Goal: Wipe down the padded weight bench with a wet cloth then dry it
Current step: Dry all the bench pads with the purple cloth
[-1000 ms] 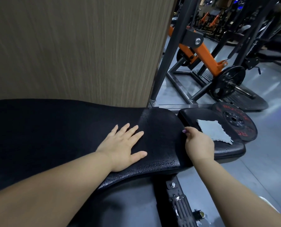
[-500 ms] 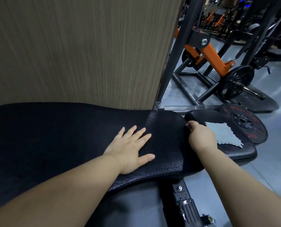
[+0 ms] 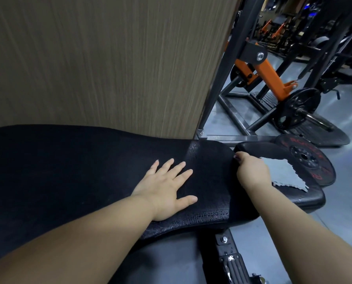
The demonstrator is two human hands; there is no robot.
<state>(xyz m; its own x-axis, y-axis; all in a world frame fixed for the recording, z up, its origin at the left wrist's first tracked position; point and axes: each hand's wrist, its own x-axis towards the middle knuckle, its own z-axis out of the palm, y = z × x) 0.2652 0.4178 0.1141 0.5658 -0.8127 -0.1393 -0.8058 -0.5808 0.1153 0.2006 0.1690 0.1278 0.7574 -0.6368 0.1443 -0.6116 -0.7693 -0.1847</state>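
Just under the near edge of the long back pad (image 3: 68,171) you can see the bench's black steel frame (image 3: 230,257) with its bolt. Your left hand (image 3: 166,191) lies flat on that pad near its right end, palm down, fingers straight and spread wide, holding nothing. Your right hand (image 3: 252,171) is at the pad's right end, fingers curled down into the gap there; whether they grip anything you cannot tell. Beyond that gap, right of the pad, sits the smaller seat pad (image 3: 306,199), and the grey cloth (image 3: 283,175) lies spread flat on it, touching your right hand's far side. Farther right of the pad a red-lettered weight plate (image 3: 306,158) lies on the floor. Behind the pad stands a wood-grain panel (image 3: 109,58), and past its right end an orange-armed machine (image 3: 271,78)
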